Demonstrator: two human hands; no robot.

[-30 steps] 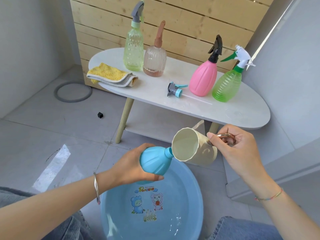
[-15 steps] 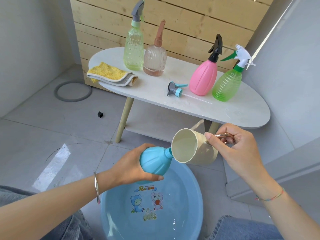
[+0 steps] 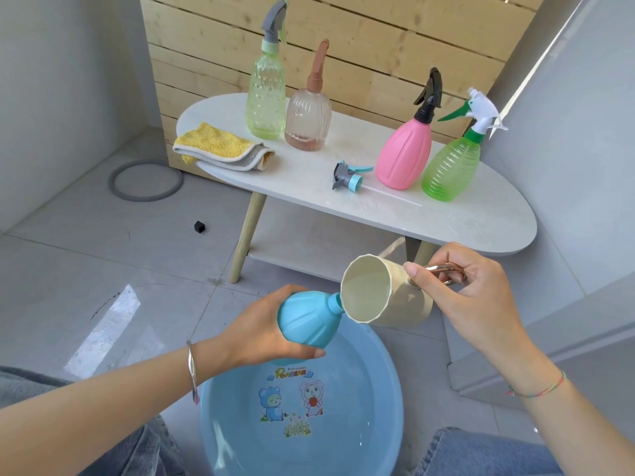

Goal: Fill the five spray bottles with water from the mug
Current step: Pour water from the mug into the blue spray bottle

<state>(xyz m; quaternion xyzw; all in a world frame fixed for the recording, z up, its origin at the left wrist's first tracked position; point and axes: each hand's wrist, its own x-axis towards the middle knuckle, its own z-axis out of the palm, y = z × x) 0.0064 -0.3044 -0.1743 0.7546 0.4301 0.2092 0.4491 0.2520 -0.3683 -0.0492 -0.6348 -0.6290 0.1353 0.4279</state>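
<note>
**While the mug tips at the blue bottle's neck: the pouring step**

With the left hand [image 3: 261, 333] wrapped round its body, the blue bottle [image 3: 305, 319] is held slanted over the basin [image 3: 360, 383], open neck up and to the right. The mug [image 3: 388, 297] lies almost on its side, its rim touching that neck. The right hand [image 3: 470, 297] has its fingers closed on the metal handle and its thumb pressed to the mug wall. No stream can be made out, so the pour is judged under way or nearly spent.

The next move likely calls for righting the mug, judging the bottle's level, and refilling from the basin or fetching the spray head [image 3: 348, 175]. A steady lip-to-neck contact matters, since the neck is narrow and any spill would fall to the basin.

On the white oval tabletop [image 3: 481, 214] stand or lie, in order:
- a folded yellow cloth [image 3: 220, 147]
- a pale bottle [image 3: 265, 97]
- just beside it, a peach bottle [image 3: 308, 118]
- the loose spray head, lying flat
- a pink bottle [image 3: 405, 151]
- a green bottle [image 3: 452, 166]

All four standing bottles are capped; how full they are cannot be told.

Behind is a slatted wooden panel [image 3: 378, 46]. The grey tiled floor [image 3: 86, 262] carries a grey ring [image 3: 144, 198] and a small black cube [image 3: 199, 227].
</note>
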